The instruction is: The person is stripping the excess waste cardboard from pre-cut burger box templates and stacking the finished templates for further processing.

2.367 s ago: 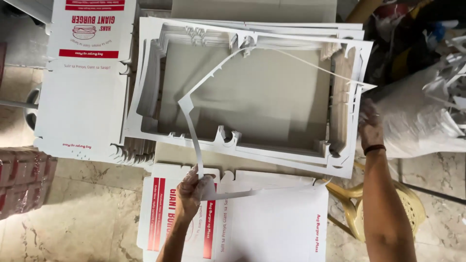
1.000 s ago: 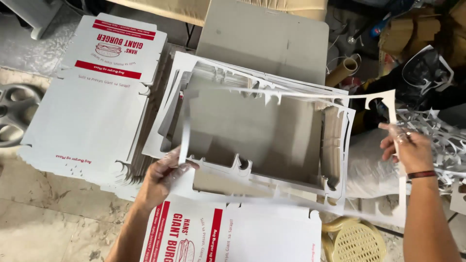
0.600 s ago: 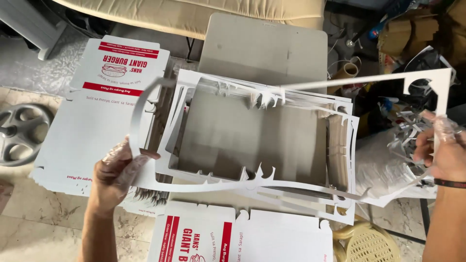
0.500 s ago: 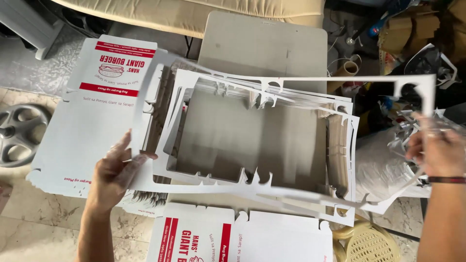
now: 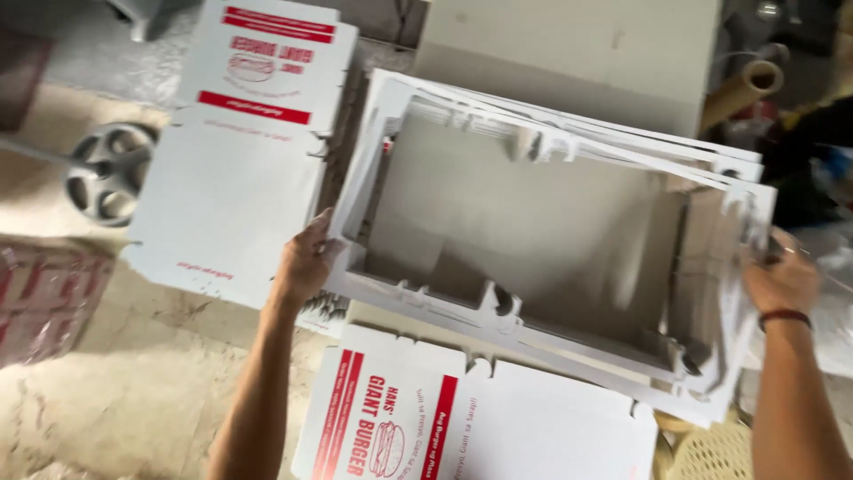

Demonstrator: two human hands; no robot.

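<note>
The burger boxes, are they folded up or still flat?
Flat. The burger boxes lie spread as unfolded sheets in stacks, with no sides standing up.

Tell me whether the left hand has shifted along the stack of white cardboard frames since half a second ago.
Yes. The left hand moved right, from beside the stack of white cardboard frames to gripping its left edge.

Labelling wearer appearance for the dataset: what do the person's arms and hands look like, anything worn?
Both forearms are bare, with no sleeves in view. The left hand shows no gloves, rings or watch. The right hand is also ungloved; a thin dark red band circles its wrist. No other markings are visible.
</note>
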